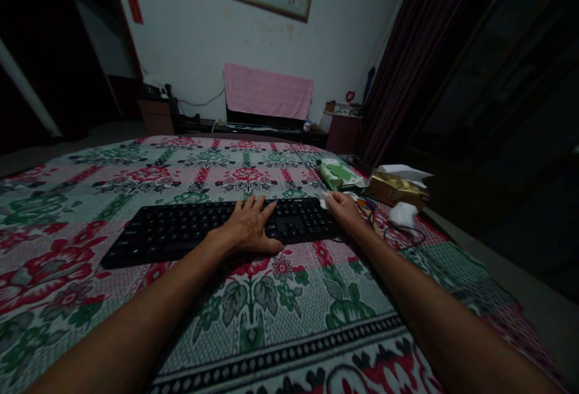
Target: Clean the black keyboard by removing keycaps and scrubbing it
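Observation:
A black keyboard (181, 225) lies slantwise on a flowered cloth. Across its middle my left hand (251, 225) rests flat, fingers spread over the keys and thumb pointing right. At the keyboard's right end, my right hand (346, 210) is closed on a small piece of white tissue (324, 200), held near the top corner. Its fingertips are partly hidden by the tissue and the dim light.
The patterned cloth (253, 321) covers the surface. To the right are a green wipes pack (337, 174), a golden tissue box (395, 189), a white crumpled wad (403, 215) and a dark cable (418, 237). A pink towel (269, 89) hangs over a screen by the far wall.

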Demonstrator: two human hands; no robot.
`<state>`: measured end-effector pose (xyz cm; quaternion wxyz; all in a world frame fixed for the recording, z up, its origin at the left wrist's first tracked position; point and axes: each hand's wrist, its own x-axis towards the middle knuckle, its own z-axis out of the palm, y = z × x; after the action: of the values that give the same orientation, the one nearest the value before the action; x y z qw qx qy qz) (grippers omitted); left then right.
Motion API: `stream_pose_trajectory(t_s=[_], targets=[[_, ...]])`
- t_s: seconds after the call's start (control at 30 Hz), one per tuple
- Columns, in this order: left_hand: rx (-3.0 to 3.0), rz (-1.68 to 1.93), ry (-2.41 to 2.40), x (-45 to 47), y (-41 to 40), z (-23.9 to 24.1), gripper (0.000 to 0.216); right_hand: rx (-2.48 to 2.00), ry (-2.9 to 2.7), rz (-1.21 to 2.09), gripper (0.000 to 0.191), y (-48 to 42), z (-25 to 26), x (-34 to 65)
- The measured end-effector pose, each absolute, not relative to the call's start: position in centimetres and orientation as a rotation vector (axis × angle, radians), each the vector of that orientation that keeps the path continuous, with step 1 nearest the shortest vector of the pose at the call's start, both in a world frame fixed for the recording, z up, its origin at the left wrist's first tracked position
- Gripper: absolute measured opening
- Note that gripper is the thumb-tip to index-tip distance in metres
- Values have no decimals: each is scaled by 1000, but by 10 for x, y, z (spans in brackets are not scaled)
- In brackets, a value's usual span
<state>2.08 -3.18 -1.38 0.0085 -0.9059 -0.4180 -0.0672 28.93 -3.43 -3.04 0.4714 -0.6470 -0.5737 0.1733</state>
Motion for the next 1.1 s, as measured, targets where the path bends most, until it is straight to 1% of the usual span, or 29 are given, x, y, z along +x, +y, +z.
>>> stream_pose_trajectory(t_s=[0.23,0.3,0.37,0.47,0.6,0.67,0.73,0.8,0.9,1.0,1.1], targets=[[-2837,-244,-1316,21,-35,-15,105,-1640,-1783,122,27,-42,-24,289],[-2838,-245,-1334,22,-36,-15,106,-1660,-1898,96,26,-45,-17,293],[-2838,-240,-1341,23,-37,-15,107,-1695,-1977,171,25,-49,-9,298],[-2839,-242,-1339,23,-37,-15,107,-1767,-1879,288,24,-51,-3,306],[-2822,-288,-1341,22,-36,-15,105,-1769,-1625,193,28,-48,-8,309],[-2820,-316,-1278,23,-38,-13,97,-1710,-1661,182,29,-45,-12,305],[-2841,-329,-1159,26,-42,-11,84,-1661,-1752,149,28,-44,-16,298],[-2871,-329,-1041,31,-48,-9,69,-1674,-1806,86,28,-44,-18,292],[-2911,-333,-920,40,-55,-10,54,-1730,-1828,49,29,-45,-20,288],[-2928,-346,-871,46,-58,-12,47,-1707,-1840,85,29,-43,-24,289],[-2914,-351,-867,47,-58,-13,44,-1680,-1841,63,28,-41,-29,291]])
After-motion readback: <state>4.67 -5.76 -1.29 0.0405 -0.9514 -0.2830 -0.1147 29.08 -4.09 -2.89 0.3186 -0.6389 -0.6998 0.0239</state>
